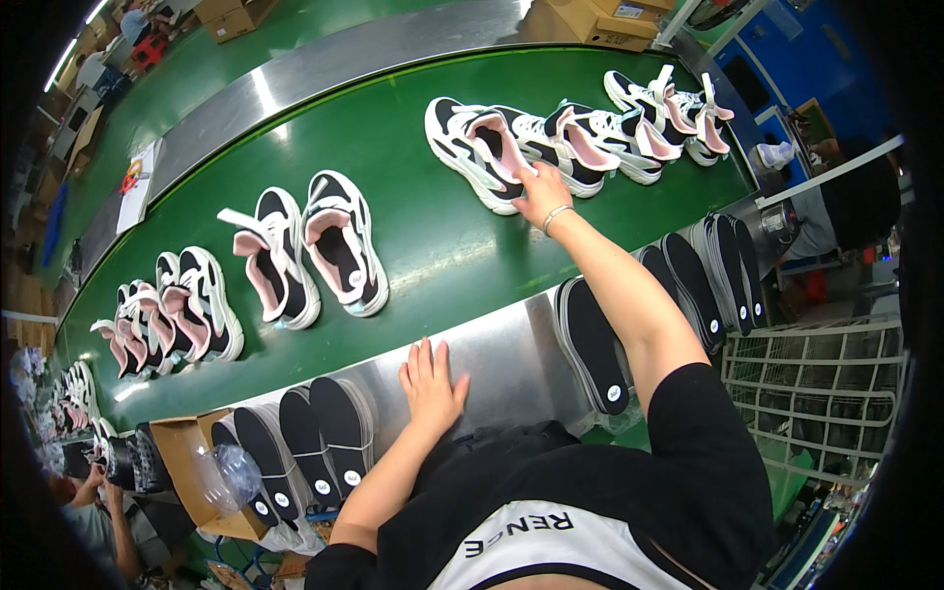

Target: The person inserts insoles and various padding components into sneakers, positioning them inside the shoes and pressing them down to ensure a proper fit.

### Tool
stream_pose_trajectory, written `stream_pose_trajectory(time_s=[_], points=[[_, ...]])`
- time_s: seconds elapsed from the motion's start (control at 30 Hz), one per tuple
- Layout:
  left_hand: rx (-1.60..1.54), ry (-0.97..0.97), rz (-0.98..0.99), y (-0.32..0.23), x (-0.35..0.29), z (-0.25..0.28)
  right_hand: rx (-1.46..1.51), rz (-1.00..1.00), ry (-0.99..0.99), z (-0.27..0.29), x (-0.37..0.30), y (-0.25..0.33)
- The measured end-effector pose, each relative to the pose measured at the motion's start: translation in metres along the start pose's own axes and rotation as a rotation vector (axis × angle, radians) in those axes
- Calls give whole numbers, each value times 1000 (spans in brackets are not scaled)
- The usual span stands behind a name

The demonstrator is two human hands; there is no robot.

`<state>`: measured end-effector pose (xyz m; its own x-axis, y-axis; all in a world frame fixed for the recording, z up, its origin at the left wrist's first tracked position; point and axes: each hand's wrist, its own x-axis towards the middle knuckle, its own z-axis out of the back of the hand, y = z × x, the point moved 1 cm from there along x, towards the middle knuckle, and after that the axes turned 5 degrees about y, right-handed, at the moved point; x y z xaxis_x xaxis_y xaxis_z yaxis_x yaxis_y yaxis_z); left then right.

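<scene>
My right hand (543,194) reaches across the green conveyor belt (423,256), its fingers closed at the heel of a white, black and pink sneaker (460,162). More sneakers (580,143) of the same kind stand close beside it, toward the right. My left hand (433,385) lies open, fingers spread, on the metal ledge (501,359) along the belt's near side, holding nothing. Ahead of it on the belt is a pair: one sneaker (346,246) shows a round white sticker on its dark inside, and the other sneaker (280,261) has its tongue pulled out.
Bundled black insoles (587,344) line the ledge at right, with more insoles (339,428) at left near an open cardboard box (192,457) holding clear plastic. Further sneakers (202,305) sit left on the belt. A wire basket (816,393) stands at right. Co-workers are at both sides.
</scene>
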<state>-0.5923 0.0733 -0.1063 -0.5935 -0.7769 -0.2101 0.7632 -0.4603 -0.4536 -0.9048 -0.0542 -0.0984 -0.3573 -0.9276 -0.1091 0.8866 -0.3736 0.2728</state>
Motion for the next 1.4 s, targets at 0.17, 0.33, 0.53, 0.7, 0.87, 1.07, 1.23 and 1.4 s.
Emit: stream_pose_trajectory(time_s=[0.17,0.33,0.53,0.7,0.87,1.07,1.23,1.4], points=[[111,97,-74,8,-5,-15,-265,18,-35,42,16,-11],[132,158,-31,10,-3,-22,-165,-74,314,25,33,-93],[46,253,-13,7,2,-21,-65,145,173,-11,46,-137],[-192,380,174,-8,19,8,156,257,116,52,16,-45],[-803,-392,110,-39,44,27,-108,514,-61,91,-107,60],[-825,-87,477,-59,2,30,30,646,-11,50,-238,93],[-700,-190,425,-38,-24,-22,300,538,273,27,-292,87],[-549,-702,50,-30,-16,4,483,403,155,52,-275,41]])
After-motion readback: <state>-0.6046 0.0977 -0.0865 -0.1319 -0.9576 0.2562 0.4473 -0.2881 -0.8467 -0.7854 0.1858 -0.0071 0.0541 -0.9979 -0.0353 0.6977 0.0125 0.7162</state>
